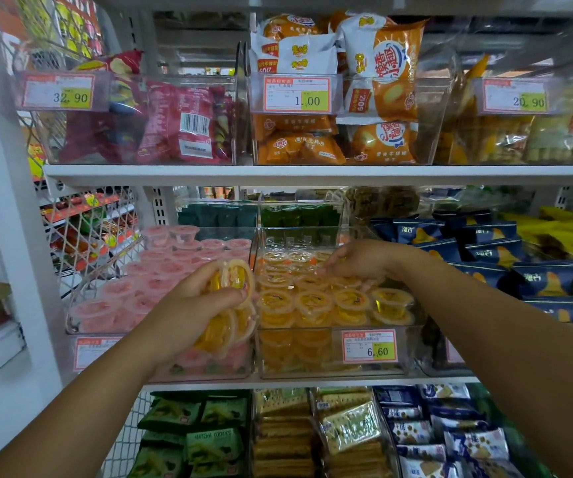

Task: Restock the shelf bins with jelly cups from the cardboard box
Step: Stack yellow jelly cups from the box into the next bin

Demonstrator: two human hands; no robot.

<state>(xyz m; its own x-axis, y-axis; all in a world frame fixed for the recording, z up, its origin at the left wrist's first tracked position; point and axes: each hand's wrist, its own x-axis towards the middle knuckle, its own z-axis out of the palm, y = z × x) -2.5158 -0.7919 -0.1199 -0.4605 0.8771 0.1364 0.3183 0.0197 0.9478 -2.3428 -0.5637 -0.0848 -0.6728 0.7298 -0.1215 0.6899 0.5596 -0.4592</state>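
A clear bin (pixel 312 327) of yellow jelly cups (pixel 316 301) is sitting on the middle shelf of a white shop rack and is serving here as the landmark, with a price tag (pixel 369 346) reading 6.60 hanging on its front wall. Just at the bin's left front corner the left hand (pixel 198 301) is gripping a stack of yellow cups (pixel 235 326), fingers curled round them, some turned on edge. Over the bin's middle the right hand (pixel 357 263) is reaching down, its bent fingertips touching the cups lying there; whether it is pinching one I cannot tell. Touching the bin's left side, a second bin (pixel 81 331) is holding pink jelly cups (pixel 119 291), and left of that a wire mesh panel (pixel 85 236) and a white upright (pixel 5 201) are closing off the rack. To the bin's right, dark blue packets (pixel 519 263) are lying piled. Above the bin, a white shelf board (pixel 278 174) is carrying orange snack packets (pixel 347 139). Below the bin, crackers (pixel 347 426) and green cookie packs (pixel 205 439) are filling the lower shelf
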